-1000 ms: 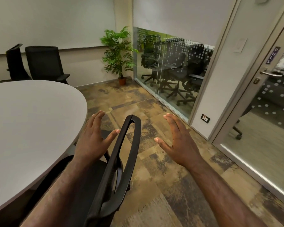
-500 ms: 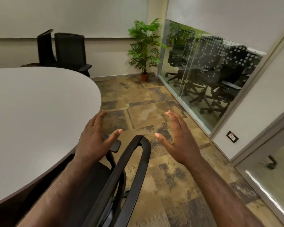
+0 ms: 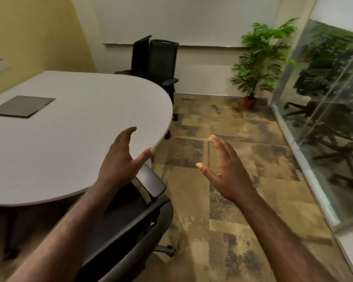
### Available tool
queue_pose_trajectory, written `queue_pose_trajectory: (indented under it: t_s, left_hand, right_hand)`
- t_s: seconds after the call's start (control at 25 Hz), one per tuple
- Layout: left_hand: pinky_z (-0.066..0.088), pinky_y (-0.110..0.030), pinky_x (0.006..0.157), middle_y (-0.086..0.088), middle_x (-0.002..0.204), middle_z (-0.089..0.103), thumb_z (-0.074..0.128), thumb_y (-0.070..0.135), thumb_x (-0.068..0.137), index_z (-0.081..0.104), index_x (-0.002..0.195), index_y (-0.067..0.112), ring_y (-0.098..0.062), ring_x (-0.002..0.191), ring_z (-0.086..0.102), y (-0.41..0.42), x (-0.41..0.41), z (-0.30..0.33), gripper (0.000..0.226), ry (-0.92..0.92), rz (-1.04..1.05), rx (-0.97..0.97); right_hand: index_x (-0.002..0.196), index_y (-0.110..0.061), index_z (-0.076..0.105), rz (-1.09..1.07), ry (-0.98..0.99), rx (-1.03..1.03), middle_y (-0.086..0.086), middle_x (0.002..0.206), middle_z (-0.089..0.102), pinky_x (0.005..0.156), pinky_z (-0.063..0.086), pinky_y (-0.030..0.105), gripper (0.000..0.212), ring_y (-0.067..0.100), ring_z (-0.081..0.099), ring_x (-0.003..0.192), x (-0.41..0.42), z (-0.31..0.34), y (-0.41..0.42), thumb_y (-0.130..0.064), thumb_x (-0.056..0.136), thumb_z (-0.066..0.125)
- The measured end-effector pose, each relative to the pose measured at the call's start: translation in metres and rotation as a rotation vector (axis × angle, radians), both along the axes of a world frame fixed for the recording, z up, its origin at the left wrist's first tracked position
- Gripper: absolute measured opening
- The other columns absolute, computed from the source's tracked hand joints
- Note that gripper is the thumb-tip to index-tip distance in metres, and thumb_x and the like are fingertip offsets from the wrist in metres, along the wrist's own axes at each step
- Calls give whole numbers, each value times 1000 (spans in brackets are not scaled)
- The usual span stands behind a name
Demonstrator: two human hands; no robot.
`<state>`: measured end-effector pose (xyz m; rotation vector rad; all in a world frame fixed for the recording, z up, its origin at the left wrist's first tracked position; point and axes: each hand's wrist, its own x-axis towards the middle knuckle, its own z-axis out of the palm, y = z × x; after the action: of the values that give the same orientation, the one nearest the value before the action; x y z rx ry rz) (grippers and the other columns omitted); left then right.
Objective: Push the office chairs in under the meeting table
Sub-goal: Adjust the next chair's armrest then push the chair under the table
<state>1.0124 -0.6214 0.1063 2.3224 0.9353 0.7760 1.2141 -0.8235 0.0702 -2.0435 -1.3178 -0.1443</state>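
Swung left since 1 s ago, bringing more of the smooth white oval meeting table point(image 3: 65, 139) into view, with the black mesh-backed office chair point(image 3: 130, 216) now tucked partly under its 6 o'clock edge. Left hand point(image 3: 120, 159) and right hand point(image 3: 226, 171) spread, gripping nothing, likely just released. 2 more black mesh office chairs point(image 3: 157, 60) waiting at 12 o'clock, beside the far rim, probably next.

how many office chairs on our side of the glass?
3: one below the hands at the table's near edge, two at the far end, and. Others may be hidden behind the table.
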Motion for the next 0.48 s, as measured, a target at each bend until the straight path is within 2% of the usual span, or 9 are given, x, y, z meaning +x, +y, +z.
queue_pose_trajectory:
  t_s: [0.16,0.28,0.48]
  left_hand:
    - [40,-36,100,4,152,37,59,65,80,30,146,31,-16,136,38,-4,2,0,80,31,123,36]
    - [40,-36,99,4,152,36,60,64,81,29,146,32,-16,136,38,5,-2,-7,79,53,225,35]
    - [37,-36,105,3,152,37,61,63,80,30,147,30,-16,136,38,27,-6,-31,81,41,356,-40]
  right_hand:
    - [149,-25,25,135,43,31,-3,156,26,109,28,31,75,12,23,141,26,-4,36,-62,88,48]
    - [148,-25,26,236,73,31,-4,155,27,107,37,38,75,16,30,139,38,-12,72,-64,87,49]
    - [148,-29,23,385,112,12,-2,155,28,106,38,39,75,16,30,139,47,-30,137,-67,87,45]
